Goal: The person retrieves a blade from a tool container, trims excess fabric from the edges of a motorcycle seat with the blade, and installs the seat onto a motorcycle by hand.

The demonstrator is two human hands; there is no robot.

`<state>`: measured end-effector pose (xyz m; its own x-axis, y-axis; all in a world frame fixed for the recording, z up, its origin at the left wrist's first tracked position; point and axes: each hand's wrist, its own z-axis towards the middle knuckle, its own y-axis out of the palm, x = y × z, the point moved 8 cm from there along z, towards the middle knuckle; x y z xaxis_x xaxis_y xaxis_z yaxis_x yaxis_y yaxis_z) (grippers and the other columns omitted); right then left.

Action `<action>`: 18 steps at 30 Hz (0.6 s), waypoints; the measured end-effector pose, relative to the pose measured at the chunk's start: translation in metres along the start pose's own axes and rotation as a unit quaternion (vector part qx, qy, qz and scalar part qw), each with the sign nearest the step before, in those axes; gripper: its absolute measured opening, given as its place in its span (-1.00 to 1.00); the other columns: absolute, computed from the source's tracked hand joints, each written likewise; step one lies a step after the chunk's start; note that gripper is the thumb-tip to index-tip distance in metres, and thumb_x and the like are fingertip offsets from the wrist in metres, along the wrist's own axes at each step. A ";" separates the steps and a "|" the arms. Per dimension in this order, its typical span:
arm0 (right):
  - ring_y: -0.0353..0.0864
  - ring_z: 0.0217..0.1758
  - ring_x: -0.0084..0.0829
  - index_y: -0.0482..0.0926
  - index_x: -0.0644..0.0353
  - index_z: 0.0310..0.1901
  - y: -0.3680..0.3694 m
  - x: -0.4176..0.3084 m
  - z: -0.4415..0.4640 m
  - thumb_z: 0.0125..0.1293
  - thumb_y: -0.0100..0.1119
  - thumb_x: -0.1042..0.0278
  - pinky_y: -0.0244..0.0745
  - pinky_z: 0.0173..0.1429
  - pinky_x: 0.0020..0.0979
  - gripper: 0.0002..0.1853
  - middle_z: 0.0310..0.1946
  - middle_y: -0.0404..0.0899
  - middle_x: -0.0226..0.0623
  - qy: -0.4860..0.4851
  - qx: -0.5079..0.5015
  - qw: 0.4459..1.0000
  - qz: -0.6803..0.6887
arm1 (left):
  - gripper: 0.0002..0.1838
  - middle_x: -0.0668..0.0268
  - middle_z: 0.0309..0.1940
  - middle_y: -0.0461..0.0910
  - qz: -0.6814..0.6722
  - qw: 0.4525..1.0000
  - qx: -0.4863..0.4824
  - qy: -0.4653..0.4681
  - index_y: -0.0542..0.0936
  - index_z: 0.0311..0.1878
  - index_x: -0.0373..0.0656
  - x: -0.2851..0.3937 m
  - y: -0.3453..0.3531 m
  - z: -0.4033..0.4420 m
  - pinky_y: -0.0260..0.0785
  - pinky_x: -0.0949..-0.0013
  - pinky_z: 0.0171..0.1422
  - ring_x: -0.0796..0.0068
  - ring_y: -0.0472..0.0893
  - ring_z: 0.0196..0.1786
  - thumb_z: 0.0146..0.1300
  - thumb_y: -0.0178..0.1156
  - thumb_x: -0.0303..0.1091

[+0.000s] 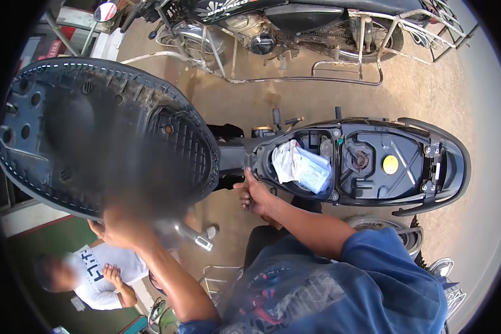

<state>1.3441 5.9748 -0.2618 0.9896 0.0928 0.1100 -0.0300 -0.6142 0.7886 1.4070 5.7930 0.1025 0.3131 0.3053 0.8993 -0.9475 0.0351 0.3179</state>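
Note:
A raised black motorcycle seat (192, 114) fills the left side, its underside showing and partly blurred. My left hand (119, 225) grips the seat's lower edge, fingers curled at the rim. My right hand (253, 195) is beside the front end of the storage compartment, one finger stretched to the black body edge and the others loosely bent and apart; nothing shows in it. In the compartment lie a white cloth (286, 161) and a clear plastic packet (314, 171) with bluish papers. Behind them is the black tank cover with a yellow cap (390, 164).
Another motorcycle (309, 19) with a metal side frame (328, 80) stands along the top. A person (114, 273) in a white shirt is at the lower left. A wheel (381, 225) shows beside my blue shirt. A mirror (105, 11) is at the upper left.

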 end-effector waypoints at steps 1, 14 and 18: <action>0.08 -0.57 -0.54 0.46 0.13 0.00 -0.004 0.001 0.018 0.26 -0.10 -0.67 0.17 -0.33 -0.39 -0.15 -0.63 0.09 -0.57 -0.003 0.015 1.000 0.011 | -0.35 0.09 -0.05 0.58 0.067 0.995 0.005 0.071 0.44 0.16 -0.38 -0.006 0.002 -0.014 0.62 0.18 0.02 0.16 0.65 -0.12 -0.17 0.08 -0.70; 0.13 -0.59 -0.55 0.40 -0.09 -0.33 -0.022 0.020 0.052 0.48 -0.01 -0.32 0.27 -0.28 -0.35 -0.54 -0.69 0.11 -0.61 -0.002 -0.033 0.995 0.096 | -0.67 0.11 -0.14 0.56 0.193 0.973 0.115 0.058 0.48 -0.21 -0.24 -0.051 -0.041 -0.086 0.66 0.06 0.09 0.11 0.65 -0.15 -0.15 0.10 -0.64; 0.11 -0.59 -0.55 0.44 -0.10 -0.47 -0.017 0.002 0.031 0.39 -0.20 -0.57 0.20 -0.26 -0.40 -0.34 -0.70 0.11 -0.61 -0.029 -0.085 0.989 0.115 | -0.70 0.05 -0.11 0.59 0.136 0.988 0.077 -0.006 0.54 -0.19 -0.27 -0.051 -0.073 -0.083 0.66 -0.05 0.13 0.04 0.66 -0.09 -0.09 0.09 -0.58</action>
<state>1.3515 5.9611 -0.2938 0.9603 -0.0814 0.2668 -0.2728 -0.4727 0.8379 1.4544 5.8542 0.0081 0.0505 0.2717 0.9611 -0.9758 -0.1913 0.1054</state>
